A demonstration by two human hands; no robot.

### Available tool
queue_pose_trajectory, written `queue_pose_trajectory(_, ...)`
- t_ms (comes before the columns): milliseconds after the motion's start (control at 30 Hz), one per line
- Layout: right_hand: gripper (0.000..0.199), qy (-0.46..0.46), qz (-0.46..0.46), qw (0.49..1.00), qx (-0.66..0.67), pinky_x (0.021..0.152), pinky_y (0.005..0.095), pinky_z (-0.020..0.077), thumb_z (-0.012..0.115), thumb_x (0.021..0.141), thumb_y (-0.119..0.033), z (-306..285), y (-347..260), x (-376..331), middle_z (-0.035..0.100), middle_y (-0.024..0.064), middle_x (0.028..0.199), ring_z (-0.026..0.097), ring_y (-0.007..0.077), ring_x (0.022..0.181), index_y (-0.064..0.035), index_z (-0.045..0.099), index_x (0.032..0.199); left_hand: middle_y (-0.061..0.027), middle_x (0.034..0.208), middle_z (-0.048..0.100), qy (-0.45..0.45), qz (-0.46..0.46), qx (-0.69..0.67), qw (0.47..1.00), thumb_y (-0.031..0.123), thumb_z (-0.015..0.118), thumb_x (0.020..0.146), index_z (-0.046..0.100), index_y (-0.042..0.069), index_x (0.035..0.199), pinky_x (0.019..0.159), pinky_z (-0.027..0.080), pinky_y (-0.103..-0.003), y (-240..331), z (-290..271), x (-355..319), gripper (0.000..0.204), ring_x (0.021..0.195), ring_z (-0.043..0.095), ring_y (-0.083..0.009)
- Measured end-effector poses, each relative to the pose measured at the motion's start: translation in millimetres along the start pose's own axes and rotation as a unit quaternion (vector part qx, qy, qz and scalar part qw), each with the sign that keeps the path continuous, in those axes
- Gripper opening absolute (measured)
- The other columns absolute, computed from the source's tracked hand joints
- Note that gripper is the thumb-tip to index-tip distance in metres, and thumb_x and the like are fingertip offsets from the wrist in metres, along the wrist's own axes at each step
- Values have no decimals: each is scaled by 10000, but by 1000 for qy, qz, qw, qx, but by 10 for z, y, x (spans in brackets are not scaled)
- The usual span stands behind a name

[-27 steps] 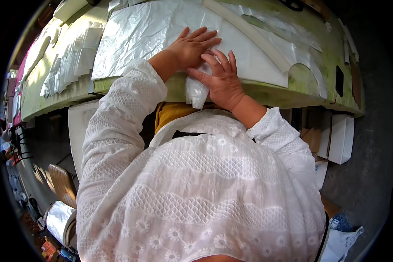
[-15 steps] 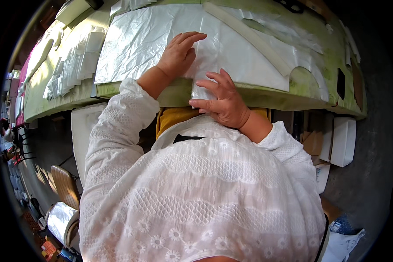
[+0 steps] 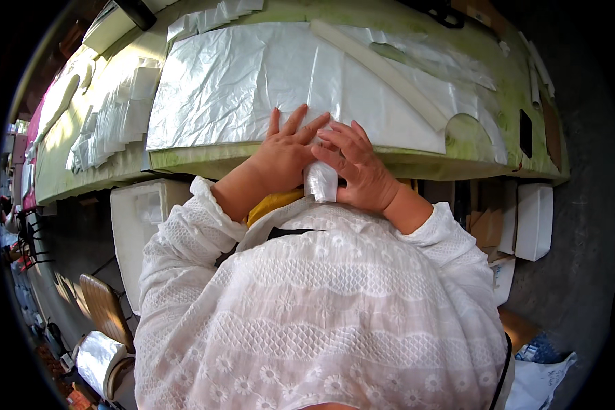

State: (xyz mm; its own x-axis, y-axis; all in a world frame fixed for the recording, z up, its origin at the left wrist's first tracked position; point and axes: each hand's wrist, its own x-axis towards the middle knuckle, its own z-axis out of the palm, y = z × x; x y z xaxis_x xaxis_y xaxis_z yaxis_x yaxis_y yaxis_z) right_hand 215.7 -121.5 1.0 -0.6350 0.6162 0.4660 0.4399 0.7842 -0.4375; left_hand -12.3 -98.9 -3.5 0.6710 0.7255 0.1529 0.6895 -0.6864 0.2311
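A small clear plastic bag [image 3: 320,179] is pinched between both hands right at the near edge of the green table [image 3: 184,160]. The left hand [image 3: 285,152] is laid flat, fingers spread, partly on the big white plastic sheet [image 3: 253,82], thumb side against the bag. The right hand [image 3: 359,167] is curled round the bag's other side, fingers bent over its top.

Looks like the bag is being lifted or peeled off the sheet pile, so the grip probably needs to be tightened and the single layer separated cleanly from the rest.

Further out, a stack of small cut plastic pieces [image 3: 116,123] is spread along the table's left part. Containers: white foam boxes sit under the table, one at left [image 3: 133,225] and one at right [image 3: 534,220]; what's inside can't be made out.
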Motion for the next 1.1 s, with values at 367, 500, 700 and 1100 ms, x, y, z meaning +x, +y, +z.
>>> queue_pose_trajectory(367,829,-22,72,995,-68,1181,532,317,795,744,-165,-34,231,61,557,51,1333,515,273,1296,-248,455,1496,10,1388,616,110,-85,-29,990,88,736,788,546,185,1380,1201,292,-523,77,-5,-52,629,1391,494,-240)
queue_pose_trajectory(500,725,-5,64,996,-57,1173,539,326,776,753,-155,0,260,72,569,56,1284,523,280,1274,-243,518,1424,14,1383,619,83,-99,-50,990,130,709,829,490,198,1437,1187,265,-595,68,5,-21,650,1384,501,-244)
queue_pose_trajectory(700,234,9,56,998,-32,1147,533,352,736,760,-86,-15,259,92,585,53,1120,552,282,1168,-150,726,984,45,1398,604,115,-88,-62,987,153,698,850,606,226,1290,1190,262,-594,71,6,-16,455,1379,499,-239)
queue_pose_trajectory(1100,177,41,256,958,121,767,454,509,671,908,-198,-121,465,352,673,156,833,642,352,802,-46,605,969,-25,973,751,141,-161,-132,968,226,763,847,607,128,1291,1027,399,-432,-6,-86,160,481,1002,674,-227)
